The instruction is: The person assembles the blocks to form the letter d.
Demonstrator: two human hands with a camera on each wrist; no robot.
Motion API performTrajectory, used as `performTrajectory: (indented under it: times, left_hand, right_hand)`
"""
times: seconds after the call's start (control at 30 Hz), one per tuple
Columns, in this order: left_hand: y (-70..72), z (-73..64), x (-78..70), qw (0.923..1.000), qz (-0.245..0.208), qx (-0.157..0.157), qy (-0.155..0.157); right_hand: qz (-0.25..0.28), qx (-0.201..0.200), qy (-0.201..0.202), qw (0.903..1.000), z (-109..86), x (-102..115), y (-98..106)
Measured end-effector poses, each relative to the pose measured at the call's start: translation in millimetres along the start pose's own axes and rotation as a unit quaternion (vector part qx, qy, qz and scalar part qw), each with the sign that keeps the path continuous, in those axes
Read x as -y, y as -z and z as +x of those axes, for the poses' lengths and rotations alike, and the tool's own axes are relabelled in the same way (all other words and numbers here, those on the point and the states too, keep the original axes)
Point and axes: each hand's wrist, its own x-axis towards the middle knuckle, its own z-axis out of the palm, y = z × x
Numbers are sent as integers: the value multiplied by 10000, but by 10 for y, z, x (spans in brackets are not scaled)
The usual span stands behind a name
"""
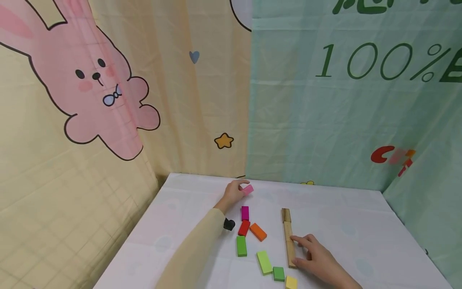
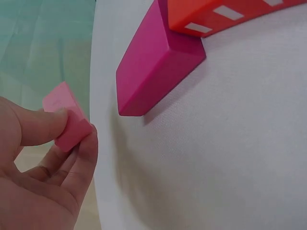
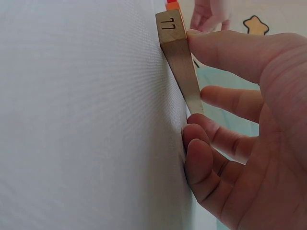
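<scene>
At the far side of the table, my left hand [image 1: 232, 194] pinches a small pink block [image 1: 248, 190] between thumb and fingers, tilted. The left wrist view shows the thumb pressing on its face. Nearer me, my right hand [image 1: 315, 255] lies along the right side of a row of plain wooden blocks [image 1: 290, 247]. Its thumb touches near the close end and the index finger rests farther up the side, the other fingers loosely bent. A darker wooden block [image 1: 286, 215] tops the row. In the right wrist view the near end of the wooden block [image 3: 171, 28] carries printed marks.
Between the hands lie a magenta block [image 1: 245, 213], a red block [image 1: 244, 228], an orange block [image 1: 258, 232] and a green block [image 1: 241, 246]. Closer are a light green block [image 1: 264, 262], a small green block [image 1: 278, 273] and a yellow block [image 1: 290, 282]. Printed curtains [image 1: 202, 100] back the table.
</scene>
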Motion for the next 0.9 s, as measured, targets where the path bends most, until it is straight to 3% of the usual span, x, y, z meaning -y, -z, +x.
performTrajectory:
  times: [0.17, 0.43, 0.7, 0.9]
  left_hand:
    - [-55, 4, 2, 9998, -92, 151, 54]
    - [-114, -16, -25, 9988, -439, 100, 167]
    - [-178, -48, -30, 9939, -1000, 170, 427]
    - [-233, -59, -26, 9912, -1171, 267, 560]
  right_hand:
    - [3, 29, 56, 10000, 1, -14, -1]
    - [4, 79, 262, 9996, 7, -21, -1]
    - [-47, -26, 166, 9998, 10, 0, -2]
    - [-77, -60, 99, 9999, 9, -8, 0]
